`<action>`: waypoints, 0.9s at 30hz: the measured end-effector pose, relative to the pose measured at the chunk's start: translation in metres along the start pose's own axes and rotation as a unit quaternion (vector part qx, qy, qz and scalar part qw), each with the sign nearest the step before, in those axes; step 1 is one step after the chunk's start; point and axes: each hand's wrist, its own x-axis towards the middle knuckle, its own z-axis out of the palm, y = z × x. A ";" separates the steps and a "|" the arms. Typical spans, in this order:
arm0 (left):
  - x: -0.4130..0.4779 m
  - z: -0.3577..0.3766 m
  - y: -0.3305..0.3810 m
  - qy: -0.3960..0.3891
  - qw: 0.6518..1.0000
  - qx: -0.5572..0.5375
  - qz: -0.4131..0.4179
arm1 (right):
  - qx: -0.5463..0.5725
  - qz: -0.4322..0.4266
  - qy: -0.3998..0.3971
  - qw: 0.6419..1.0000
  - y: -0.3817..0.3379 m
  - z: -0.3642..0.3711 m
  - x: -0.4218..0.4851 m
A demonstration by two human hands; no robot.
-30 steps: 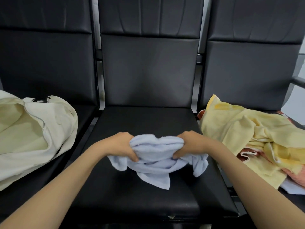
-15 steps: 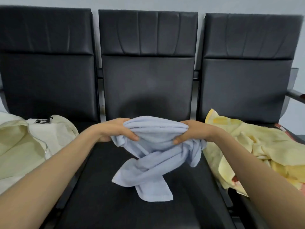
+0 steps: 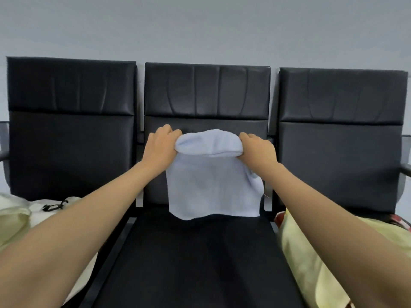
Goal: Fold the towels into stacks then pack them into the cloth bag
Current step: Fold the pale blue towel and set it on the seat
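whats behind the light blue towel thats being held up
Behind the light blue towel is the backrest of the middle black chair; its top panel and side edges show around it. The part directly behind the cloth is covered and cannot be seen.

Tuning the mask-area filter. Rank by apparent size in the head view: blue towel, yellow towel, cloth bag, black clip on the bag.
1. blue towel
2-3. yellow towel and cloth bag: not ranked, as both are partly hidden and cut off by the frame edge
4. black clip
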 end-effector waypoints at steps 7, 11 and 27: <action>-0.097 0.024 -0.007 -0.124 0.990 -0.073 0.011 | -0.117 -0.104 -0.165 0.974 -0.020 0.026 -0.070; -0.174 0.036 0.004 -0.365 0.910 -0.175 -0.089 | -0.066 -0.120 -0.351 0.926 -0.033 0.040 -0.139; -0.238 0.034 0.018 -0.514 0.771 -0.292 -0.235 | 0.294 0.120 -0.494 0.809 -0.008 0.057 -0.220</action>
